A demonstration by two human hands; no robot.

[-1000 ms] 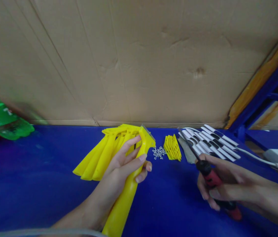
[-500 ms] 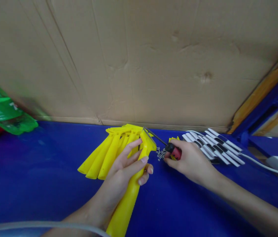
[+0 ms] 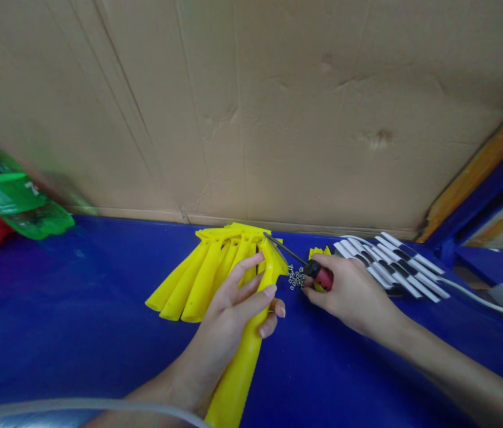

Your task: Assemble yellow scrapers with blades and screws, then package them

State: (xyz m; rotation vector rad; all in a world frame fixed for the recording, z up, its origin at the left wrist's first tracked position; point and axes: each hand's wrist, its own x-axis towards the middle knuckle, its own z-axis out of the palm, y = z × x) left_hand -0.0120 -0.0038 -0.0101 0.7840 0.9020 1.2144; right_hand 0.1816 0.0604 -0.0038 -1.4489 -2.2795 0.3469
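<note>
R hand (image 3: 356,292) moved screwdriver (image 3: 322,277), prob. onto yellow tool (image 3: 243,362) in L hand (image 3: 229,318).

Looks like smooth, glossy plastic on the yellow tool (image 3: 234,368) and stacked handles (image 3: 200,279). Reads as metal on the screwdriver shaft (image 3: 286,249) and small rings (image 3: 296,277). Seems smooth, faintly glossy across the worktop (image 3: 77,309); matt, creased on the cardboard (image 3: 278,119); shiny, see-through plastic in the bottle (image 3: 49,220).

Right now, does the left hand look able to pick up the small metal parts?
Probably not: the left hand is wrapped around a yellow tool, and the screwdriver in the right hand crowds the small metal parts, though they lie close.
</note>
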